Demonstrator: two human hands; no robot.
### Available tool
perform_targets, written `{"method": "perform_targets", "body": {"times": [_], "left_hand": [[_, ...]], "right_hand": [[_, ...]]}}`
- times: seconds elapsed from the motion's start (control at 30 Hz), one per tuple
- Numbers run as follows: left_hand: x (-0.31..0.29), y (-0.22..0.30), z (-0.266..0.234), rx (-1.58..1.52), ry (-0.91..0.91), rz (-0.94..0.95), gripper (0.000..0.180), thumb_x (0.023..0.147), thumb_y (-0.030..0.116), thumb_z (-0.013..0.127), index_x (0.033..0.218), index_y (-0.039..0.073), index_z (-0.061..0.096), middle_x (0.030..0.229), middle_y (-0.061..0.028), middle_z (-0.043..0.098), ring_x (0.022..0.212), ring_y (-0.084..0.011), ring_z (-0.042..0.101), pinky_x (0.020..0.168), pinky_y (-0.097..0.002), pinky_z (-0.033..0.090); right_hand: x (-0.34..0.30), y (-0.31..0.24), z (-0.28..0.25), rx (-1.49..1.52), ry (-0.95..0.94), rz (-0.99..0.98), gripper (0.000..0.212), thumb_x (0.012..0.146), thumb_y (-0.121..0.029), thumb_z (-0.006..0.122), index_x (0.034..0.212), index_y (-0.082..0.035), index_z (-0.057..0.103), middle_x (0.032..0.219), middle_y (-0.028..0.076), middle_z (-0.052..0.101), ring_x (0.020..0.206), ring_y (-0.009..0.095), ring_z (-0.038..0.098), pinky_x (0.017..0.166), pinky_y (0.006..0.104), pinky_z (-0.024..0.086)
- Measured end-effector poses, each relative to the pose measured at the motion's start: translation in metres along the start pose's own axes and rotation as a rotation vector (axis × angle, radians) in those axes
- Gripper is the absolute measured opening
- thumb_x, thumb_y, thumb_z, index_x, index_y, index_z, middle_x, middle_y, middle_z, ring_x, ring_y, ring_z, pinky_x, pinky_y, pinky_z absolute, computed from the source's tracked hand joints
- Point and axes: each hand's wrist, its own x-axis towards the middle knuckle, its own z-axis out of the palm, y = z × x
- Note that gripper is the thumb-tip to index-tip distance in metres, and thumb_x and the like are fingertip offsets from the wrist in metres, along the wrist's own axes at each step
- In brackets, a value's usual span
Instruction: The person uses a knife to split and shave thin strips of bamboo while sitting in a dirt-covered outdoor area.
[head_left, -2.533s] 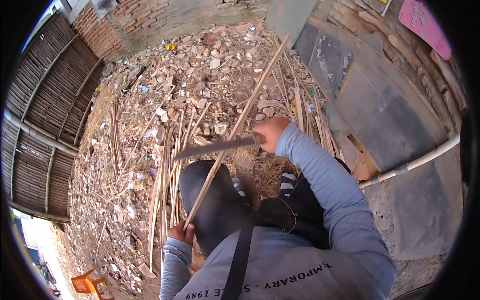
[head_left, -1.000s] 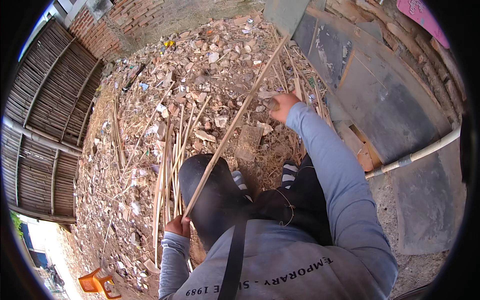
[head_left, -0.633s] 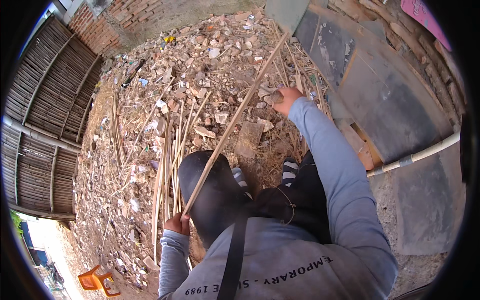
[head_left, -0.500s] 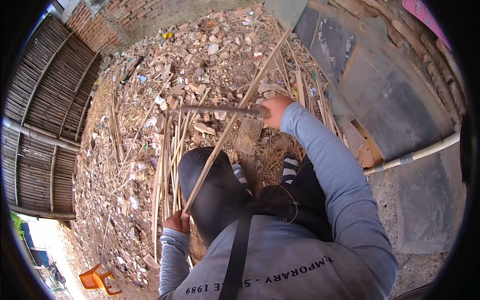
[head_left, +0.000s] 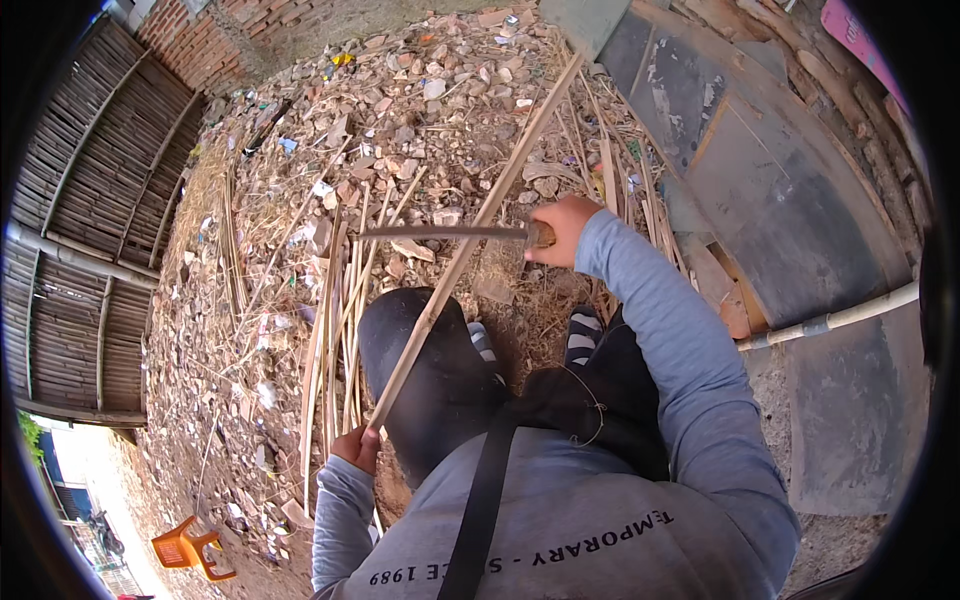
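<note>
in the head view, grips the near end of a wooden strip (head_left: 458, 265) in the left hand (head_left: 357, 449), beside the left thigh (head_left: 390, 320); holds a knife (head_left: 430, 232) by its handle (head_left: 541, 235) in the right hand (head_left: 568, 230), with the blade (head_left: 400, 233) across the strip, cannot tell if touching. wears a grey shirt (head_left: 600, 490) with dark lettering (head_left: 575, 550); shows a pink board (head_left: 860, 45) at upper right, with marks too small to read.

They wear a grey shirt (head_left: 600, 500), black trousers (head_left: 455, 375), perhaps striped socks (head_left: 582, 338).

My feed shows an outdoor yard: brown, stony rubble ground (head_left: 400, 130), red brick wall (head_left: 185, 40) upper left, brown slatted bamboo fence (head_left: 115, 140) at left.
</note>
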Motion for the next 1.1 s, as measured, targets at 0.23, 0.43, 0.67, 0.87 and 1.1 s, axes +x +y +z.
{"method": "perform_targets", "body": {"times": [0.23, 0.43, 0.67, 0.87, 1.1], "left_hand": [[-0.002, -0.008, 0.014, 0.114, 0.13, 0.075, 0.051, 0.091, 0.049, 0.047, 0.073, 0.002, 0.056, 0.059, -0.022, 0.053, 0.057, -0.0424, 0.054, 0.054, -0.0468, 0.042], [-0.005, 0.021, 0.015, 0.195, 0.2, 0.069, 0.044, 0.09, 0.045, 0.05, 0.079, 0.003, 0.056, 0.064, -0.0235, 0.057, 0.064, -0.0455, 0.057, 0.057, -0.0515, 0.043], [0.004, 0.032, 0.02, 0.244, 0.239, 0.054, 0.041, 0.088, 0.045, 0.053, 0.082, 0.004, 0.056, 0.069, -0.0235, 0.059, 0.066, -0.0457, 0.058, 0.058, -0.0521, 0.045], [-0.002, 0.023, 0.024, 0.262, 0.288, 0.061, 0.043, 0.089, 0.046, 0.052, 0.083, 0.004, 0.057, 0.07, -0.0235, 0.059, 0.067, -0.0453, 0.058, 0.059, -0.0517, 0.045], [0.003, 0.033, 0.018, 0.315, 0.264, 0.025, 0.043, 0.087, 0.047, 0.055, 0.085, 0.004, 0.057, 0.07, -0.0224, 0.061, 0.068, -0.0446, 0.059, 0.06, -0.052, 0.045]], "right_hand": [[0.002, -0.009, -0.002, 0.041, -0.127, -0.046, 0.044, 0.068, -0.044, 0.072, 0.09, -0.006, 0.064, 0.073, 0.016, 0.063, 0.072, 0.035, 0.064, 0.066, 0.0436, 0.049], [-0.001, -0.022, -0.004, -0.036, -0.075, 0.0, 0.032, 0.069, -0.035, 0.071, 0.084, -0.007, 0.064, 0.071, 0.015, 0.063, 0.072, 0.036, 0.063, 0.066, 0.0439, 0.049], [0.013, 0.027, 0.011, 0.036, 0.021, 0.158, 0.026, 0.07, -0.027, 0.068, 0.085, -0.006, 0.065, 0.074, 0.016, 0.064, 0.073, 0.034, 0.063, 0.068, 0.0421, 0.05], [0.01, -0.016, -0.007, 0.005, -0.1, 0.126, 0.03, 0.07, -0.027, 0.067, 0.088, -0.004, 0.066, 0.077, 0.017, 0.065, 0.077, 0.034, 0.064, 0.074, 0.0421, 0.051], [0.018, 0.023, -0.002, 0.02, 0.0, 0.243, 0.036, 0.071, -0.028, 0.066, 0.098, -0.004, 0.067, 0.084, 0.016, 0.067, 0.081, 0.032, 0.066, 0.077, 0.0395, 0.051]]}}
